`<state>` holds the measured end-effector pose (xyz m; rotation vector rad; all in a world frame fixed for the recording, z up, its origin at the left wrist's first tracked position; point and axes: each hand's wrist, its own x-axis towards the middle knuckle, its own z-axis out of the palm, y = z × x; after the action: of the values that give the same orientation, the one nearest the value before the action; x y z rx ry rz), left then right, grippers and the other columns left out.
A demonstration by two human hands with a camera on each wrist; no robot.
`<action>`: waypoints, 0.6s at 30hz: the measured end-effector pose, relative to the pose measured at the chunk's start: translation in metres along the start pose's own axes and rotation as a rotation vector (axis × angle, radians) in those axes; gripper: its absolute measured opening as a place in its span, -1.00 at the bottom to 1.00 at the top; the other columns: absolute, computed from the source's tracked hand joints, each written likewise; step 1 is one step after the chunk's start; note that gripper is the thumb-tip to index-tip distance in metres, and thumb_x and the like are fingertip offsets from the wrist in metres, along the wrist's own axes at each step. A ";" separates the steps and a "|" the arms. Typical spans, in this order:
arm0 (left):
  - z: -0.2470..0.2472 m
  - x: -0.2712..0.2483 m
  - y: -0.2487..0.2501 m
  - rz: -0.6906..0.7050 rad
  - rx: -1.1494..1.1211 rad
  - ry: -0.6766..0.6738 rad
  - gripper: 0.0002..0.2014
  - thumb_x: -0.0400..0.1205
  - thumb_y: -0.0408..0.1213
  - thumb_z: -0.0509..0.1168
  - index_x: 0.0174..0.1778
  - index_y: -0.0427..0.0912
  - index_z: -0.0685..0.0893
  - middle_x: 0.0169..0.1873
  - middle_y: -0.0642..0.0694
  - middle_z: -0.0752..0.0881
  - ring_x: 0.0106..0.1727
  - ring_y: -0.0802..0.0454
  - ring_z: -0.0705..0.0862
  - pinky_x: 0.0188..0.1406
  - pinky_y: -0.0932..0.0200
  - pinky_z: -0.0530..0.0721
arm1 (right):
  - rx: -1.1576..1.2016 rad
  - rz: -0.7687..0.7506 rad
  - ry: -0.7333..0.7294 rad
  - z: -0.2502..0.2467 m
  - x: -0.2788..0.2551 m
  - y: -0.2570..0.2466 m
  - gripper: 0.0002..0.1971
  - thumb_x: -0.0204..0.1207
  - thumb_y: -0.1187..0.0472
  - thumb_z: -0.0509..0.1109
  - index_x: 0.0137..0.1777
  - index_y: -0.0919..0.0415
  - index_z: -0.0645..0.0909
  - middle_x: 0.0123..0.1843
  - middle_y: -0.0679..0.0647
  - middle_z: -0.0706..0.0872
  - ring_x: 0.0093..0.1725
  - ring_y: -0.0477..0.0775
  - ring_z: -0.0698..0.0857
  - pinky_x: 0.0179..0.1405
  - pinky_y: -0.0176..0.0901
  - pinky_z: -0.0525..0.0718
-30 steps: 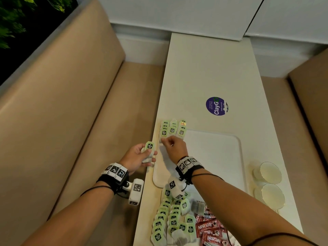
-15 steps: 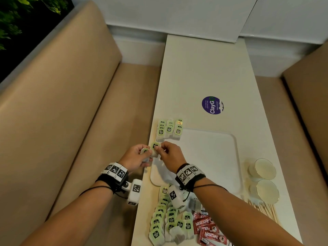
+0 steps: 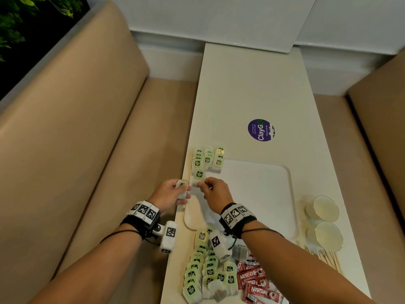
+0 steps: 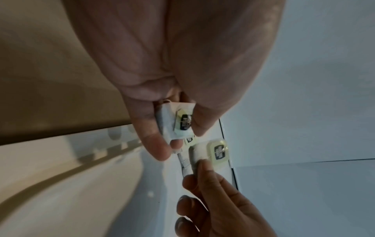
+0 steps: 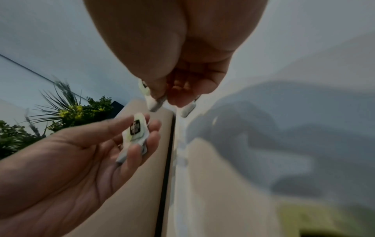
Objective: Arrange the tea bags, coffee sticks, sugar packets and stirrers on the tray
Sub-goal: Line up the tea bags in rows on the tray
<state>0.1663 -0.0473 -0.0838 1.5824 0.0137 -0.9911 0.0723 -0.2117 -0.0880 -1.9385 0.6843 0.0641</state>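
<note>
The white tray (image 3: 258, 194) lies on the table, with several green-labelled tea bags (image 3: 208, 160) in short rows at its far left corner. My right hand (image 3: 202, 184) pinches one tea bag (image 3: 199, 175) by its near edge, just below those rows; the right wrist view shows the pinched tea bag (image 5: 151, 100). My left hand (image 3: 183, 191), beside the tray's left edge, holds a small stack of tea bags (image 3: 182, 187) between thumb and fingers. The stack (image 4: 178, 121) and the right hand's tea bag (image 4: 211, 154) lie close together.
A pile of tea bags (image 3: 203, 273) and red coffee sticks (image 3: 254, 281) lie near me, below the tray. Wooden stirrers (image 3: 326, 257) and two glass cups (image 3: 325, 208) sit to the tray's right. A purple sticker (image 3: 260, 130) marks the far table; beige benches flank it.
My right hand came back from the rows to the left hand, took a tea bag from its stack, and now holds it over the tray's left side. The left hand barely moved.
</note>
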 end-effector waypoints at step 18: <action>0.000 -0.004 -0.008 -0.042 -0.041 0.033 -0.80 0.80 -0.35 0.20 0.08 -0.27 0.74 0.01 -0.16 0.85 -0.02 -0.10 0.81 -0.01 -0.02 0.79 | -0.360 0.193 0.025 -0.023 0.061 0.002 -0.78 0.63 0.03 0.37 -0.10 0.14 0.73 -0.07 0.10 0.80 -0.13 0.17 0.76 -0.14 -0.03 0.75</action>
<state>0.1600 -0.0433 -0.0877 1.5659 0.0902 -0.9915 0.1160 -0.2579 -0.0999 -2.2107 0.9252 0.3009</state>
